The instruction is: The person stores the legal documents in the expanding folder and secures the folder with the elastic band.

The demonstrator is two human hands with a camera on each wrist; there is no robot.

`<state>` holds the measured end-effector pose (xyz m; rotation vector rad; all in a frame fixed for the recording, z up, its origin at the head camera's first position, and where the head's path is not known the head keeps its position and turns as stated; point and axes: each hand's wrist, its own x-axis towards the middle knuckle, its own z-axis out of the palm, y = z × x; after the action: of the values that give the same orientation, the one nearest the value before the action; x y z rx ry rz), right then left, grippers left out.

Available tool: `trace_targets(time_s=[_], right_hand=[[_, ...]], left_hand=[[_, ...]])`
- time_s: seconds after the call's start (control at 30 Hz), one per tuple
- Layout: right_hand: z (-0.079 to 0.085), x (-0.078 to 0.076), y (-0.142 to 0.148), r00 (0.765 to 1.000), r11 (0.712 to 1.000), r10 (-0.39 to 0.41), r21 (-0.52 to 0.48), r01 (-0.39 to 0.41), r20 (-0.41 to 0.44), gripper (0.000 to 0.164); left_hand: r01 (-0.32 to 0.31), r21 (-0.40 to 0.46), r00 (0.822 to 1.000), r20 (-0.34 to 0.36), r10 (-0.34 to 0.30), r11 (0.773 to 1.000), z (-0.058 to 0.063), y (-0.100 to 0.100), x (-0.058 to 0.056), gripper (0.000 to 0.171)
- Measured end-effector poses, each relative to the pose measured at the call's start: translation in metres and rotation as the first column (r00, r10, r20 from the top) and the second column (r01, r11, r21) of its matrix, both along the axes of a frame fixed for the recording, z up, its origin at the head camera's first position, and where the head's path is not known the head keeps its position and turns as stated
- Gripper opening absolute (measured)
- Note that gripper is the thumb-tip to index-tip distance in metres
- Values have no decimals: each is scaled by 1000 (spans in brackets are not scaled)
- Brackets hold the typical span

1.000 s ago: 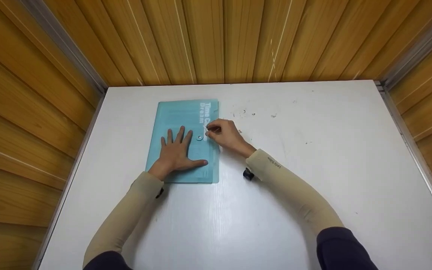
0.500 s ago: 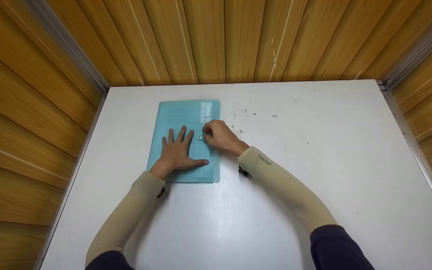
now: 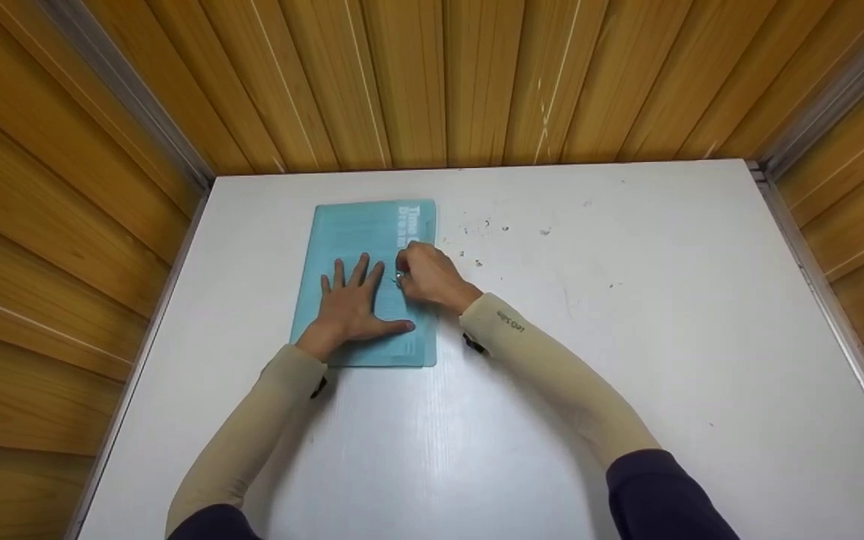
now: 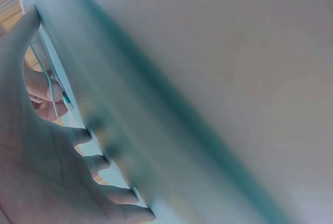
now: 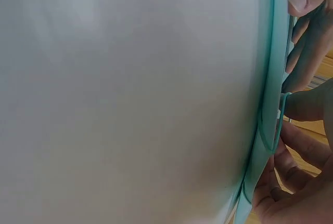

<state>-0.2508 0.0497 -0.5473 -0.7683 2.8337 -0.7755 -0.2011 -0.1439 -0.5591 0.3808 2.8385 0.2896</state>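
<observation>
A teal translucent document folder (image 3: 357, 225) with white lettering lies on the white table. My left hand (image 3: 346, 309) rests flat on its lower middle, fingers spread and thumb pointing right. Curled fingers of my right hand (image 3: 432, 274) are at the small snap button (image 3: 400, 276) near the folder's right side. Seen from the right wrist, the right thumb and fingers pinch the folder's flap (image 5: 281, 122), whose curved edge bows up from the folder's side. The left wrist view shows the right hand (image 4: 44, 89) beyond the left thumb, at the raised flap edge.
The white tabletop (image 3: 664, 337) extends around the folder, with small dark marks (image 3: 505, 228) to its right. Wood-patterned panels (image 3: 477, 82) rise at the back and both sides. Metal strips (image 3: 124, 82) line the corners.
My right hand has moved left from the folder's right edge to the snap button, and its fingers now pinch there, partly covering the button. The left hand and folder have stayed in place.
</observation>
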Motion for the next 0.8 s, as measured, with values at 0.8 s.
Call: trace_targets(time_s=[0.8], right_hand=[[-2, -3, -10, 1000, 997, 9, 75, -7, -30, 17]], left_hand=[[1, 17, 1000, 15, -1, 1000, 2, 2, 1, 135]])
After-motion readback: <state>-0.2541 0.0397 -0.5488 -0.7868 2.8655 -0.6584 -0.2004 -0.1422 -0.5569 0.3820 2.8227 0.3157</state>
